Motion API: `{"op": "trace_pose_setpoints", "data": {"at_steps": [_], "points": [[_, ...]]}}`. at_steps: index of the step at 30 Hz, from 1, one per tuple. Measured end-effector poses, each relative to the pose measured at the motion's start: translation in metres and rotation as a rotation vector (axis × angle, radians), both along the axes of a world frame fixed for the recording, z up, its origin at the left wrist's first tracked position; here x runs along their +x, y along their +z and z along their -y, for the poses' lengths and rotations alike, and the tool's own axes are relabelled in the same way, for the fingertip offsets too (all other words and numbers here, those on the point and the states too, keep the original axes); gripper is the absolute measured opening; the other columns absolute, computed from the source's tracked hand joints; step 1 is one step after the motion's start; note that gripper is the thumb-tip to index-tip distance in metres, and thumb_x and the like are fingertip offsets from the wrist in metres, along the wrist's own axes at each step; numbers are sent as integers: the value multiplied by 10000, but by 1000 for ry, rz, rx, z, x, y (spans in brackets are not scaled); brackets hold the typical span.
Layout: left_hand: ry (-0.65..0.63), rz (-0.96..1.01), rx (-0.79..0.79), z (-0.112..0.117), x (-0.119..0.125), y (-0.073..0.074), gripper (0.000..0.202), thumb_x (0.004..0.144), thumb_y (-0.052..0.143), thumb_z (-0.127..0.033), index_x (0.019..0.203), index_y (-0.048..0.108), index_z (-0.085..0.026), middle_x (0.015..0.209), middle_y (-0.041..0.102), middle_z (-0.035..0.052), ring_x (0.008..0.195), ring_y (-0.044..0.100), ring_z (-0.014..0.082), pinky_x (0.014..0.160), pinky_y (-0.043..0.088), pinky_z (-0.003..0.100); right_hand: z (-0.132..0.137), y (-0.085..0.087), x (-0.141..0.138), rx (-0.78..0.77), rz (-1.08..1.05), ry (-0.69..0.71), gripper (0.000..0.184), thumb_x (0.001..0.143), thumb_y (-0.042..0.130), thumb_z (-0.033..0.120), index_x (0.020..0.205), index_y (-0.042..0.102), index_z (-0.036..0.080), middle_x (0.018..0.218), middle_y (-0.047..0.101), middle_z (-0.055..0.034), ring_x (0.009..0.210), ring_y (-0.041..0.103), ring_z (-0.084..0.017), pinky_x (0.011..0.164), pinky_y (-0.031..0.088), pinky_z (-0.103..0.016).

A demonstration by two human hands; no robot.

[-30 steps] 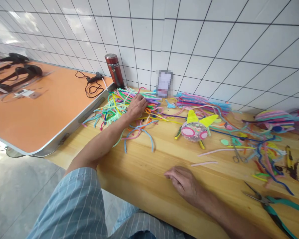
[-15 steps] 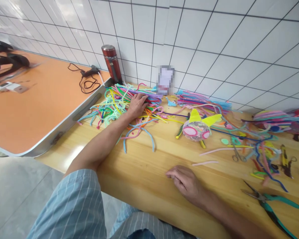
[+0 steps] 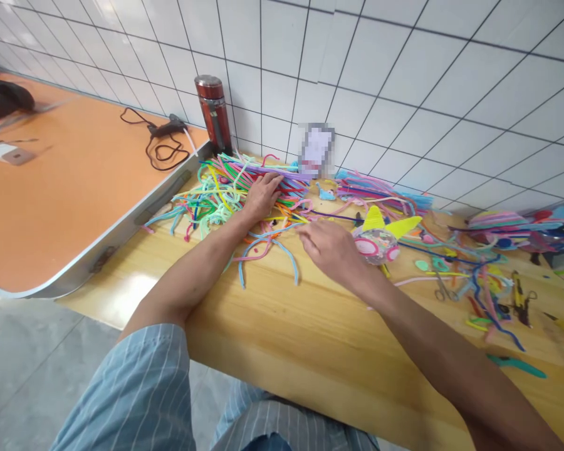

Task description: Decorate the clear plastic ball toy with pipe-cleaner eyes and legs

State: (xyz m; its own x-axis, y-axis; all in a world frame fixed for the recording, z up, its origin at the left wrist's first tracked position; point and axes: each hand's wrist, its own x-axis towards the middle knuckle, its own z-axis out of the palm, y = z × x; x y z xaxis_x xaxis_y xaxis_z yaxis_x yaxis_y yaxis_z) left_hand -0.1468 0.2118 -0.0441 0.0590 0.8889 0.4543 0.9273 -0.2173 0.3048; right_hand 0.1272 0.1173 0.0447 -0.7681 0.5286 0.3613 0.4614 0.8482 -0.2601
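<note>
My left hand [image 3: 263, 199] lies on a heaped bundle of colourful pipe cleaners [image 3: 230, 188], its fingers stretched over the strands. My right hand [image 3: 331, 249] hovers at the near right side of that heap, fingers curled together. Its fingertips are close to the ends of yellow and light blue strands; whether they pinch one is hidden. Just right of this hand sits a small craft figure [image 3: 378, 244] with a shiny rounded body, pink-rimmed ovals and yellow ear-like pieces. My right forearm partly covers the pliers [image 3: 519, 365], leaving a teal handle visible.
A red thermos [image 3: 215, 116] stands by the wall, and a phone [image 3: 316, 149] leans there. Farther right lie another pipe-cleaner bundle [image 3: 385, 191], small scissors [image 3: 444, 288] and scattered scraps. A raised metal edge [image 3: 122, 241] borders the orange table [image 3: 75, 188] at left.
My right hand has moved forward and left from the bare tabletop to the pipe-cleaner heap. My left hand stays on the heap. The view has shifted slightly.
</note>
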Motion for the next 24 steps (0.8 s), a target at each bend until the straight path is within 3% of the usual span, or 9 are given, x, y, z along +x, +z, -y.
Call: {"op": "trace_pose_setpoints", "data": {"at_steps": [5, 9, 16, 24], "points": [[-13, 19, 35, 2, -1, -2, 519, 1023, 535, -244, 1532, 592, -162, 1557, 617, 162, 1415, 587, 342, 1213, 464, 498, -77, -2, -62, -35, -27, -250, 212, 1026, 550, 113, 1106, 745, 138, 1147, 791, -156, 1128, 695, -324, 1043, 514, -484], [-30, 34, 55, 1, -3, -3, 538, 1015, 553, -256, 1542, 582, -153, 1572, 605, 169, 1409, 591, 340, 1218, 465, 484, -106, -11, -85, -21, 34, -295, 259, 1016, 553, 94, 1186, 748, 104, 1239, 786, -184, 1221, 670, -342, 1092, 487, -488], [-58, 70, 82, -3, -4, -6, 551, 990, 572, -233, 1531, 596, -128, 1575, 610, 178, 1415, 592, 331, 1227, 456, 484, -113, -22, -89, 59, 267, -424, 336, 1071, 495, 165, 1266, 762, 107, 1245, 788, -217, 1254, 677, -349, 1072, 473, -472], [-63, 64, 29, -1, -5, -2, 518, 1018, 549, -277, 1504, 618, -113, 1518, 635, 198, 1382, 591, 353, 1222, 434, 516, -106, -19, -86, 73, 264, -431, 364, 1110, 451, 200, 1229, 791, 151, 1218, 806, -183, 1227, 689, -312, 1069, 471, -446]]}}
